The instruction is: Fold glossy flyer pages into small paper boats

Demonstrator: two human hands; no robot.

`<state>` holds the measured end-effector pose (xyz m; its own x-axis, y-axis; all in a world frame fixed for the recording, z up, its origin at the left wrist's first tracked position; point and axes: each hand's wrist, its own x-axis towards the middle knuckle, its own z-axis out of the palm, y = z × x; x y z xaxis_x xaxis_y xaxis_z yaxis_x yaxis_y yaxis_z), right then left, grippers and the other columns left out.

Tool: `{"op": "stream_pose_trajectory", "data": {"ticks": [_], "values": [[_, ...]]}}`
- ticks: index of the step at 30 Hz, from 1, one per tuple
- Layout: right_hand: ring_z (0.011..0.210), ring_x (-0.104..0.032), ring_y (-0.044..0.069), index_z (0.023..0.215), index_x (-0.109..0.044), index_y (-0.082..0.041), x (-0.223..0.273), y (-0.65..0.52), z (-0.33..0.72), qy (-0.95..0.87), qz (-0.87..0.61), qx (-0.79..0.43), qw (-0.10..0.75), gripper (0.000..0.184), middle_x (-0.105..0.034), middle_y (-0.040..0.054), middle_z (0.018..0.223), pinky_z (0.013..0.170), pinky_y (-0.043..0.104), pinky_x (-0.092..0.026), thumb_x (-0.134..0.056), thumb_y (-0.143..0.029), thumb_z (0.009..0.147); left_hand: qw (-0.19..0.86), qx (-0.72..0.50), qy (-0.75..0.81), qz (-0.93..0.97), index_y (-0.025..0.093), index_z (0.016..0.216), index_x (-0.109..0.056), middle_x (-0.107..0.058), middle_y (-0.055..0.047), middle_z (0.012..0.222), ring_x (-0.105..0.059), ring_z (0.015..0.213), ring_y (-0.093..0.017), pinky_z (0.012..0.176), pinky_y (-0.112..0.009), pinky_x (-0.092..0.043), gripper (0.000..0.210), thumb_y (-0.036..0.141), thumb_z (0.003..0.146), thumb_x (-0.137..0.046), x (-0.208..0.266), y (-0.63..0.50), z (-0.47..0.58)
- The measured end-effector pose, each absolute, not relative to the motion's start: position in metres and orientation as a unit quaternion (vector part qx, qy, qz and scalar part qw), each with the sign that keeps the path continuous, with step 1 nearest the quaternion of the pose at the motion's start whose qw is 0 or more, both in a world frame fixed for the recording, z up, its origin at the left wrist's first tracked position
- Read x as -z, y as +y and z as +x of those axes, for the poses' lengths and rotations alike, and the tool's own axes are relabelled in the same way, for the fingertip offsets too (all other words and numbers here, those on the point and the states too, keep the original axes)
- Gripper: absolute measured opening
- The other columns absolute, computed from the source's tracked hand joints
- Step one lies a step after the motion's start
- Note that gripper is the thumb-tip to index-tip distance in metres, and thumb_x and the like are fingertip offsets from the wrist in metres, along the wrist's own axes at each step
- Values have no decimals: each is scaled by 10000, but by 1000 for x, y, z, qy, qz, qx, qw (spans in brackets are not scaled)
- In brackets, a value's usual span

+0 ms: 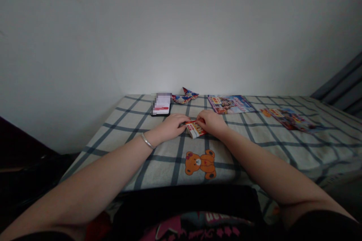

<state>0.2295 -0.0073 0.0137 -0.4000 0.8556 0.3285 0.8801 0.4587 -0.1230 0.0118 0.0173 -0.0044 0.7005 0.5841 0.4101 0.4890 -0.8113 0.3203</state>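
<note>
Low over the checked cloth, a small folded piece of printed paper [195, 130] in red, white and yellow lies between my two hands. My left hand [170, 127], with a silver bangle at the wrist, pinches its left edge between thumb and fingers. At the paper's upper right edge, the thumb and bent fingers of my right hand [212, 122] are closed on it. The fingers cover part of the print. Just beyond the left hand lies a phone [162, 110] with a lit, partly blurred screen.
A folded blue, red and white paper shape [185, 97] rests by the wall, right of the phone. Two colourful printed leaflets, one nearer the wall [230, 104] and another farther right [294, 119], lie flat on the checked cloth [158, 162]. A bear print [200, 163] decorates it.
</note>
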Motion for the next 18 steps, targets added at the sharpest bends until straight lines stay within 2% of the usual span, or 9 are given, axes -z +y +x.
{"op": "stream_pose_trajectory", "data": {"ticks": [8, 14, 18], "values": [[940, -596, 229, 867, -660, -175, -10, -3, 228, -840, -508, 50, 185, 114, -690, 79, 939, 837, 327, -433, -592, -258, 904, 136, -271, 311, 901, 170, 1057, -701, -710, -71, 1043, -622, 1021, -211, 955, -362, -473, 236, 202, 936, -501, -4, 11, 15], [912, -599, 216, 873, -643, -174, -11, -5, 229, -838, -495, 35, 227, 86, -676, 75, 923, 811, 317, -434, -586, -233, 899, 163, -285, 358, 874, 197, 1019, -720, -725, -32, 953, -636, 883, -188, 821, -308, -484, 181, 215, 883, -602, -8, 4, 18], [893, -604, 207, 897, -641, -180, -11, -7, 231, -833, -486, 4, 263, 52, -673, 58, 908, 810, 313, -443, -603, -203, 870, 165, -298, 370, 864, 206, 982, -733, -733, -24, 932, -645, 868, -183, 791, -297, -483, 161, 221, 879, -611, -9, 2, 19]]}}
